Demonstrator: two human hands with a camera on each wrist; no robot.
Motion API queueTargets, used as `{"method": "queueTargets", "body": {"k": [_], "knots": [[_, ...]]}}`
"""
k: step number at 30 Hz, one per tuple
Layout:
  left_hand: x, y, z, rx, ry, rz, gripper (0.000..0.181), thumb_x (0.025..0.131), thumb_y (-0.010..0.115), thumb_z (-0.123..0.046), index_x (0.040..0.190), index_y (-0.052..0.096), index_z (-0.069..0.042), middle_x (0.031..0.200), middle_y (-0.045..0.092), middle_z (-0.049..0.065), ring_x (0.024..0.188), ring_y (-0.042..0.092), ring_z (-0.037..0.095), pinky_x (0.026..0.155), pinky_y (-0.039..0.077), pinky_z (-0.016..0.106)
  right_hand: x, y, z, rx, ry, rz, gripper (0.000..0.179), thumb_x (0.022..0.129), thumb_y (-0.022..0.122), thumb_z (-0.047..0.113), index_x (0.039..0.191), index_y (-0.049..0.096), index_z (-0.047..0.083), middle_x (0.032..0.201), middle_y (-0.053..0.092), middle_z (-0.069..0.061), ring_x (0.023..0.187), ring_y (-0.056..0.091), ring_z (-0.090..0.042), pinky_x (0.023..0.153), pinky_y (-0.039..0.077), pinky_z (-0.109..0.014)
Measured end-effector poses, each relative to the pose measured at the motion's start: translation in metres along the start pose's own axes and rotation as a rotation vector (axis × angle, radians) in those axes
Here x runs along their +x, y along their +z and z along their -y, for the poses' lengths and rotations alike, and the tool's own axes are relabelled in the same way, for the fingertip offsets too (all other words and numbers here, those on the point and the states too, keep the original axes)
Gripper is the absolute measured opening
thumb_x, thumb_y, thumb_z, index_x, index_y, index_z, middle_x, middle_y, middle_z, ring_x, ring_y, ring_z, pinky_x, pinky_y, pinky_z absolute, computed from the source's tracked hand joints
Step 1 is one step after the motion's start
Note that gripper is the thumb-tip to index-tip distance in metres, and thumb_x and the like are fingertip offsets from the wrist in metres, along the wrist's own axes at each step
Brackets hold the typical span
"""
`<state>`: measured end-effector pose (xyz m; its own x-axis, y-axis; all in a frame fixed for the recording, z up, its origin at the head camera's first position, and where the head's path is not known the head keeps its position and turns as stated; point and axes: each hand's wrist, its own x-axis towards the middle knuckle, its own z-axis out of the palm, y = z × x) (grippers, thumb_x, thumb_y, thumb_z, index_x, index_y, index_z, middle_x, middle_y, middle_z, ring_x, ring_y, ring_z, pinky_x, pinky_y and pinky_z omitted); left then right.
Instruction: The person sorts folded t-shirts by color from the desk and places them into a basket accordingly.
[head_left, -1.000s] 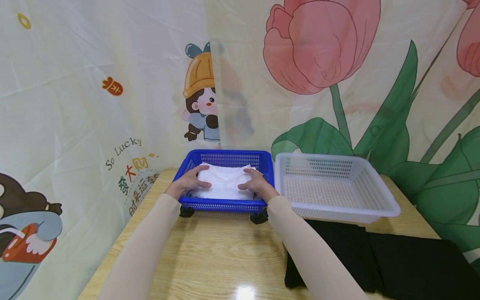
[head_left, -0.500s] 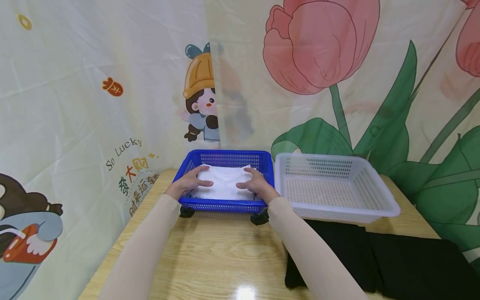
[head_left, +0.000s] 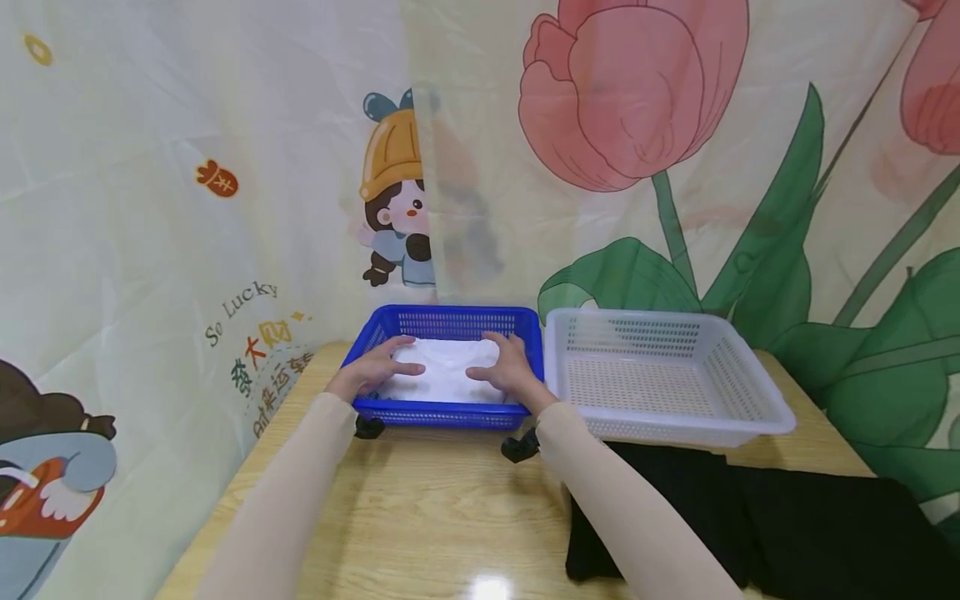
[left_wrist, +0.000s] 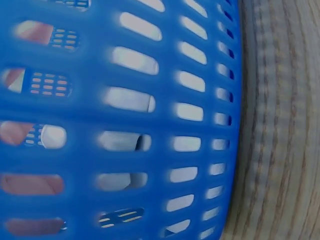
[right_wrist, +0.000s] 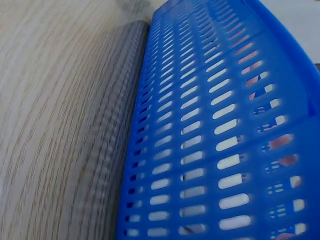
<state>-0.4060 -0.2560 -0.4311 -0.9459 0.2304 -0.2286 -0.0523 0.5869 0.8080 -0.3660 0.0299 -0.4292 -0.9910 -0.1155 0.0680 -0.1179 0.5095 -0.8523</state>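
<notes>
A white folded T-shirt (head_left: pixel 444 375), with its collar at the far side, lies inside a blue slotted basket (head_left: pixel 442 412). My left hand (head_left: pixel 372 367) reaches over the basket's left side, its thumb and fingers spread along the shirt's left edge. Opposite it, my right hand (head_left: pixel 513 367) hangs over the shirt's right edge with thumb and fingers apart. In the left wrist view the basket's wall (left_wrist: pixel 165 122) fills most of the picture, and bits of white cloth and fingers show through the slots. The basket wall (right_wrist: pixel 205 117) likewise hides most of my hand in the right wrist view.
A white slotted basket (head_left: pixel 663 422) stands close to the right of the blue one. Black folded cloth (head_left: pixel 832 521) lies at the front right, partly under my right forearm. Both baskets rest on a wooden table (head_left: pixel 442 500), with a printed curtain (head_left: pixel 300 150) behind.
My right hand has lifted slightly from the shirt's right edge, and the far right corner of the shirt lies flatter. My left hand keeps about the same place. The head view has shifted a little.
</notes>
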Motion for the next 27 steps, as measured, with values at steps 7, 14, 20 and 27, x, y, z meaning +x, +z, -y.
{"method": "queueTargets", "body": {"k": [7,14,20,27], "knots": [[-0.002,-0.006,-0.003,0.011,-0.001,0.053,0.090,0.100,0.076,-0.038,0.168,0.024,-0.013,0.176,0.007,0.022,0.161,0.006,0.048,0.126,0.014,0.069,-0.020,-0.027,0.017,0.011,-0.147,0.120,0.080,0.094,0.084,0.027,0.162,0.043,0.018,0.172,0.029,-0.015,0.156,0.032,-0.042,0.120,0.039,-0.057],[-0.020,-0.008,-0.026,0.256,0.033,-0.010,0.079,0.106,0.065,-0.041,0.167,0.027,-0.007,0.174,0.017,0.027,0.160,0.013,0.049,0.125,0.018,0.068,-0.058,-0.086,0.033,0.064,-0.183,0.258,0.080,0.096,0.082,0.028,0.164,0.039,0.024,0.173,0.028,-0.008,0.153,0.039,-0.042,0.111,0.049,-0.059],[-0.045,-0.006,-0.046,0.308,0.183,-0.091,0.069,0.106,0.066,-0.039,0.163,0.038,-0.010,0.168,0.034,0.027,0.151,0.037,0.051,0.118,0.036,0.067,-0.097,-0.135,0.030,0.018,-0.191,0.260,0.081,0.096,0.082,0.031,0.164,0.039,0.028,0.171,0.033,-0.008,0.149,0.045,-0.042,0.107,0.052,-0.058],[-0.098,0.025,-0.077,0.175,0.357,-0.101,0.058,0.107,0.067,-0.032,0.158,0.046,-0.018,0.160,0.048,0.020,0.135,0.060,0.039,0.105,0.054,0.056,-0.150,-0.185,0.011,-0.003,-0.199,0.232,0.080,0.097,0.080,0.028,0.165,0.037,0.022,0.169,0.036,-0.009,0.144,0.051,-0.043,0.109,0.050,-0.059]]}}
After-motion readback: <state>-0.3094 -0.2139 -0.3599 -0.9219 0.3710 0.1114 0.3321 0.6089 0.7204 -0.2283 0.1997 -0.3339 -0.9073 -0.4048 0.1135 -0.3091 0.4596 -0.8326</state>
